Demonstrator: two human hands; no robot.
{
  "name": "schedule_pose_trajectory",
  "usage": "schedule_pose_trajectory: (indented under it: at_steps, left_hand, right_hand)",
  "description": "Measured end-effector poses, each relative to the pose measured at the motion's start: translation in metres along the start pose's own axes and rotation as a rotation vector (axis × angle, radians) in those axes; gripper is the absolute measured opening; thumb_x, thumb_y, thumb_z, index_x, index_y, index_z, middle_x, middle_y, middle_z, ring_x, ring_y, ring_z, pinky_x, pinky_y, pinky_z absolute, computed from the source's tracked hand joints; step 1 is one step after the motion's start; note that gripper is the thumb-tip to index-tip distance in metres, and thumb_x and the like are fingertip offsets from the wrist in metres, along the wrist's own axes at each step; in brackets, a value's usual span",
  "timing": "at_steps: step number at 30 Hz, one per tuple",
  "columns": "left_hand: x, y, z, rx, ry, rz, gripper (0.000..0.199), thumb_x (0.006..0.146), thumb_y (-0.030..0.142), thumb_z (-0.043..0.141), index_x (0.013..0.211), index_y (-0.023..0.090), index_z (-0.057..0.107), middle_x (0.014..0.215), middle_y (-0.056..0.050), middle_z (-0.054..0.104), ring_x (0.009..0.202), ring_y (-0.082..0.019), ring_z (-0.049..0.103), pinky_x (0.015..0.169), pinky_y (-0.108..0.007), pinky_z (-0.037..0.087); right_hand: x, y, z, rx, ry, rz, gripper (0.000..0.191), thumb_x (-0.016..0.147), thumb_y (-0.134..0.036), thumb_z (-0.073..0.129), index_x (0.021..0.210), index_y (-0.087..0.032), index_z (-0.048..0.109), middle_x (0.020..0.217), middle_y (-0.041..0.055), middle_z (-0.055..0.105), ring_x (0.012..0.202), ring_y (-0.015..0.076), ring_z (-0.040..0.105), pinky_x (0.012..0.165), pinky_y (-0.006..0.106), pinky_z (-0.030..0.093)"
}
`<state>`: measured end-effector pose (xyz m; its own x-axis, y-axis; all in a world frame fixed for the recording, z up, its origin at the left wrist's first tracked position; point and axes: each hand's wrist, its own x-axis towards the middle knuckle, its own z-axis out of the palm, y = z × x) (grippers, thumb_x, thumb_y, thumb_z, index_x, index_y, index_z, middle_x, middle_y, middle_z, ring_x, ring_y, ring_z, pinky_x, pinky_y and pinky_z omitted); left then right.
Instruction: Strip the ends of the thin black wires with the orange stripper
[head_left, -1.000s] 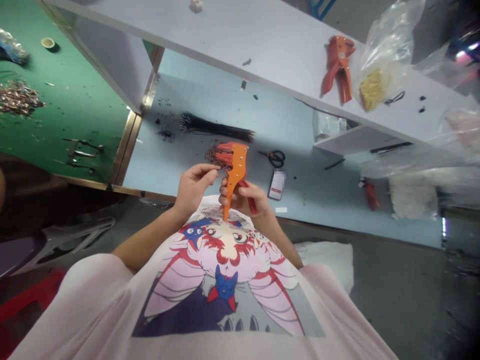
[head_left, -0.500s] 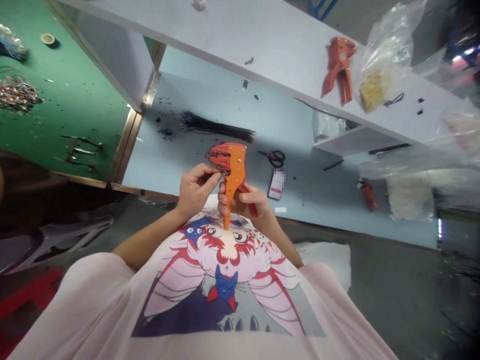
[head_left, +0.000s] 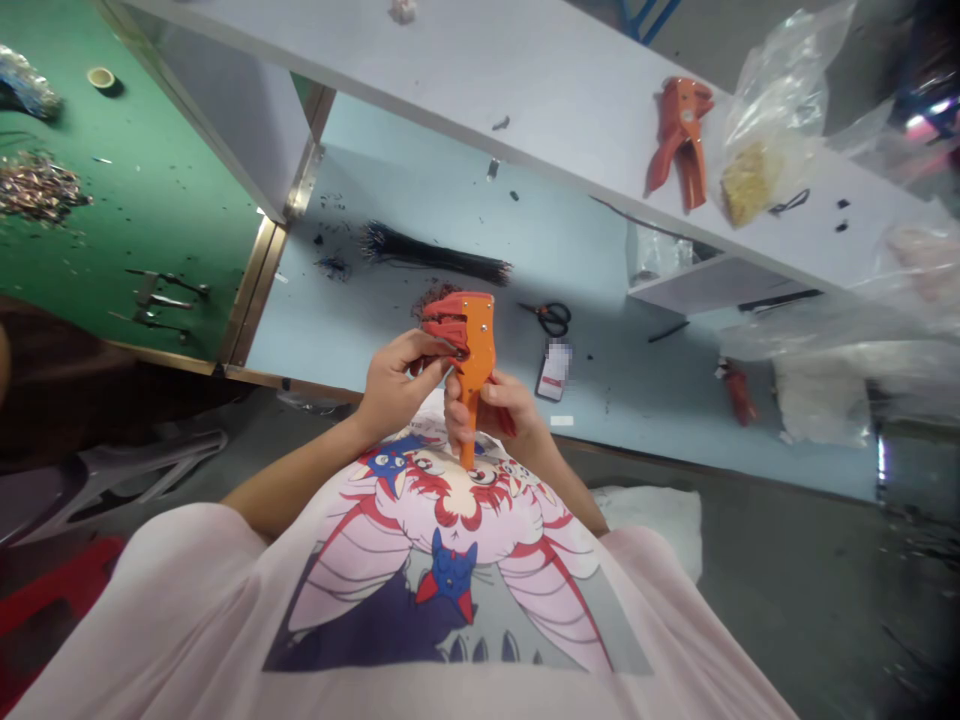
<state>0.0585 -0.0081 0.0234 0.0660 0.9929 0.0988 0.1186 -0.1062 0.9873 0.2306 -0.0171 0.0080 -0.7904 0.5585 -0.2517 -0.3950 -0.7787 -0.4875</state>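
My right hand (head_left: 504,400) is wrapped around the handles of an orange and red wire stripper (head_left: 478,345), which I hold upright in front of my chest. Its red jaws point to the left. Close to the jaws, my left hand (head_left: 405,375) is closed, thumb and fingers pinched at the side of the tool. Whatever lies between those fingertips is too small to make out. Just behind the stripper is a small pile of reddish scraps (head_left: 435,298). Farther back on the blue worktop lies a bundle of black wires (head_left: 435,254), with bare ends at its left.
Black-handled scissors (head_left: 553,318) and a phone (head_left: 554,370) lie to the right. A second red wire stripper (head_left: 680,145) and a plastic bag of yellow pieces (head_left: 746,185) rest on the raised shelf (head_left: 555,110). Cut scraps (head_left: 41,190) cover part of the green table.
The wire stripper has shifted slightly right and toward me, and its handles look squeezed closer together. My left hand has moved a little right with it.
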Motion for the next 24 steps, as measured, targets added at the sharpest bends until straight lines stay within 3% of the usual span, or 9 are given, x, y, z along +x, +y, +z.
schedule_pose_trajectory:
  at_steps: [24]
  left_hand:
    - [0.0006,-0.0039,0.0034,0.007,-0.031,0.016,0.013,0.082,0.029,0.061,0.085,0.019,0.069,0.082,-0.004,0.066,0.074,-0.013,0.059,0.065,-0.025,0.045]
  right_hand:
    - [0.0007,-0.0009,0.0089,0.023,-0.012,0.031,0.035,0.077,-0.047,0.064,0.085,-0.019,0.043,0.060,-0.0058,0.050,0.043,0.0083,0.048,0.046,0.029,0.054]
